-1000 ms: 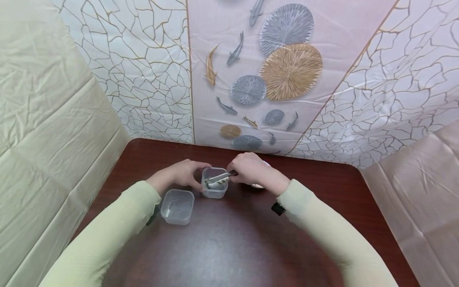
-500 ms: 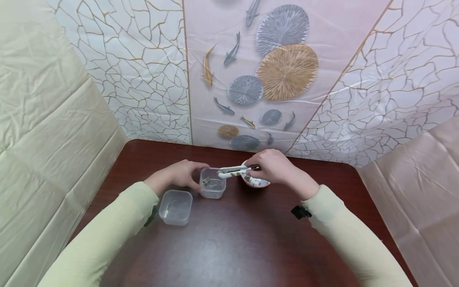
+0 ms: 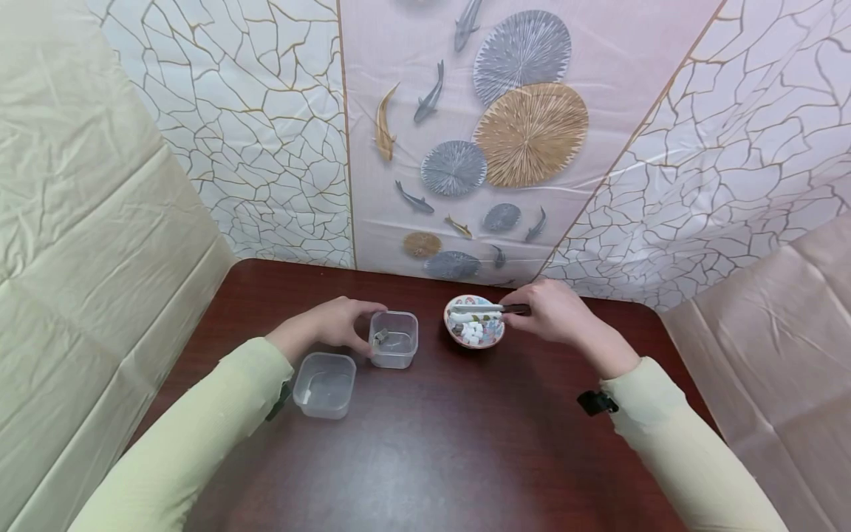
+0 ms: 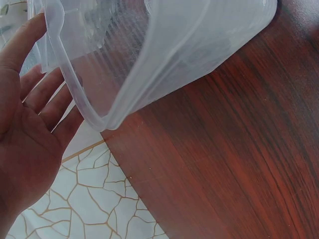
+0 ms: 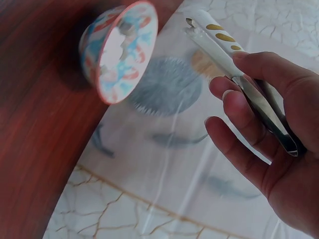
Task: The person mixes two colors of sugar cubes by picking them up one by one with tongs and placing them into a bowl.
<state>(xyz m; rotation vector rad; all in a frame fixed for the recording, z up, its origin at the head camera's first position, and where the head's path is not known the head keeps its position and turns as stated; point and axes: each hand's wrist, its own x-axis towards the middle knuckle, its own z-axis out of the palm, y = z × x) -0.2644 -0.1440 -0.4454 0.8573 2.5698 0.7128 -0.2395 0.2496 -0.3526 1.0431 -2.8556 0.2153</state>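
My left hand (image 3: 335,323) holds the far clear plastic container (image 3: 394,362) by its left side, thumb at the near corner and fingers at the far one. A small greyish-green piece (image 3: 380,337) lies inside it. My right hand (image 3: 547,312) pinches a pair of tongs (image 5: 260,107) with white, gold-patterned arms and a dark metal handle. The tong tips, apart and with nothing seen between them, hover over a patterned bowl (image 5: 93,47). White cubes (image 3: 473,334) and some greyish pieces sit in that bowl.
A second clear plastic container (image 3: 326,403) stands nearer and to the left, with a small white piece (image 3: 306,396) inside. The dark red-brown table (image 3: 425,443) runs back to a patterned cloth wall (image 3: 279,148); beige cloth (image 3: 80,244) hangs at both sides.
My right hand has drawn the tongs out of the far container and rightward over the bowl. The greyish-green piece is left in that container. My left hand has stayed in place.
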